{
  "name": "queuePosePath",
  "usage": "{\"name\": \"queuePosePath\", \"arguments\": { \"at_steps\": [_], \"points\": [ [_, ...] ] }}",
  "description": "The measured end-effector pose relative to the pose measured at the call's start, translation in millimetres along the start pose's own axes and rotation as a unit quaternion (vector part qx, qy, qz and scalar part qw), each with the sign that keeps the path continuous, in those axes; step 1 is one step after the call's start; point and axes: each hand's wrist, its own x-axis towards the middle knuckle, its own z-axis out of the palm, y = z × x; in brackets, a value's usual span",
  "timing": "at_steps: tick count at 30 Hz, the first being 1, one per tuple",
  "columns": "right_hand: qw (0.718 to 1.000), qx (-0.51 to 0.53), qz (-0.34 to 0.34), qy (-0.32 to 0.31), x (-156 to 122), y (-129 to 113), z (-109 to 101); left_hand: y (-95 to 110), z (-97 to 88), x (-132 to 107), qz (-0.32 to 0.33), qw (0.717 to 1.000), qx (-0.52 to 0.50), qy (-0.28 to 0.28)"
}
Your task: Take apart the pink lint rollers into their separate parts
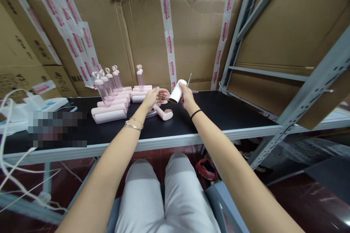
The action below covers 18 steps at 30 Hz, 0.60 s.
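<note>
In the head view, the right hand (pixel 187 97) holds a white tube (pixel 175 93) up above the black tabletop (pixel 232 114). Its fingers are clamped on the tube, but some of them are hidden behind it. The tube is tilted, and its open lower end points down and to the left. It is too dark and small to see what is inside. A thin stick (pixel 189 79) pokes up by the same hand. The hand hides its lower part, so I cannot tell what it is.

The left hand (pixel 155 97) is just beside the tube. Its fingers reach toward the tube, and I cannot tell if they pinch something small or touch the tube. Under this hand lies a pink part with a round end (pixel 164 114). The hand covers some of it, and the bits around it are hard to make out.

To the left, pink and white cases (pixel 109 112) lie in a row. Clear pink bottles (pixel 102 93) with loops on top stand over them, and some hide the ones behind. One more bottle (pixel 140 80) stands apart, nearer the left hand.

A blurry patch (pixel 56 129) hides things on the tabletop's left side. White cords (pixel 5 134) are cut off by the picture's left edge.
</note>
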Motion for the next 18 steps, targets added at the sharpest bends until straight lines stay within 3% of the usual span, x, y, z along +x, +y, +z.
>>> {"name": "queuePosePath", "arguments": {
  "at_steps": [7,13,18],
  "points": [
    [0.992,0.007,0.01,-0.122,-9,-1,3,0,-2.9,0,0.006,0.999,-0.032,-0.01],
    [0.997,0.052,-0.037,-0.053,-8,-2,2,-11,-0.1,-2,0.076,0.987,0.073,-0.122],
    [0.995,0.071,-0.022,-0.065,-6,-3,2,-19,5.1,-2,0.145,0.97,0.151,-0.127]
  ]
}}
